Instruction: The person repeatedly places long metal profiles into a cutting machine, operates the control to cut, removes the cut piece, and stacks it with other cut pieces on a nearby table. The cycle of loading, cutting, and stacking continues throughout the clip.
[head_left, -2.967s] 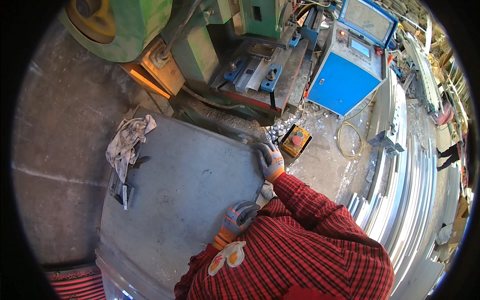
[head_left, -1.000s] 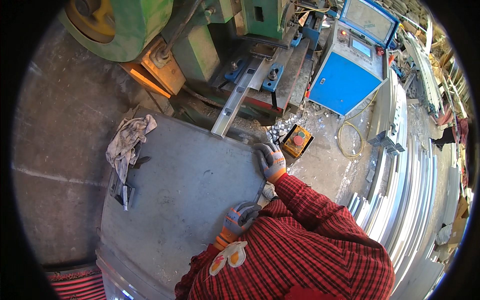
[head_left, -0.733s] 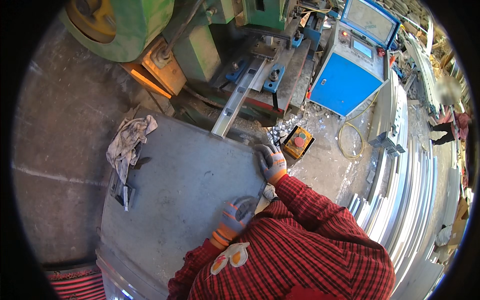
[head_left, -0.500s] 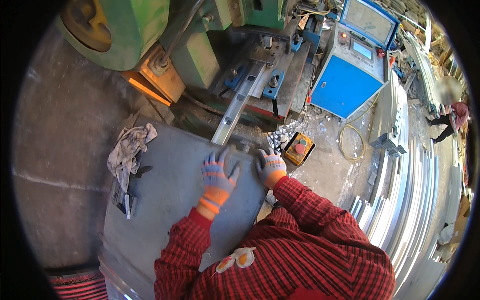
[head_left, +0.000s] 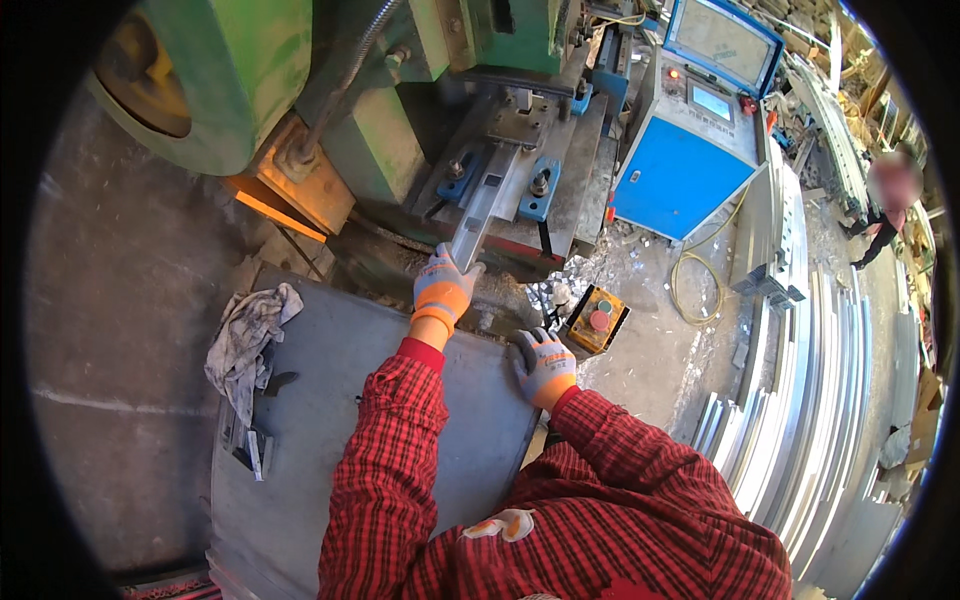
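My left hand (head_left: 443,284), in a grey and orange glove, is closed on the near end of a long silver metal profile (head_left: 480,213). Square holes show in the profile's top face, and its far part runs under the tooling of a green press (head_left: 373,140). Blue clamps (head_left: 540,189) stand on either side of it on the press bed. My right hand (head_left: 545,368), gloved alike, lies with fingers apart on the far right corner of the grey metal table (head_left: 400,400), holding nothing. Close beside it is a yellow push-button box (head_left: 597,318) with a red and a green button.
A crumpled rag (head_left: 250,335) and metal offcuts (head_left: 245,447) lie at the table's left. Behind at right stands a blue control cabinet (head_left: 680,165). Long metal profiles (head_left: 800,400) cover the floor at right, near a yellow hose (head_left: 690,285). Another person (head_left: 890,200) is farther off.
My left hand has gone forward from over the table and closed on the profile's end. The profile sits farther into the press. My right hand stays at the table corner.
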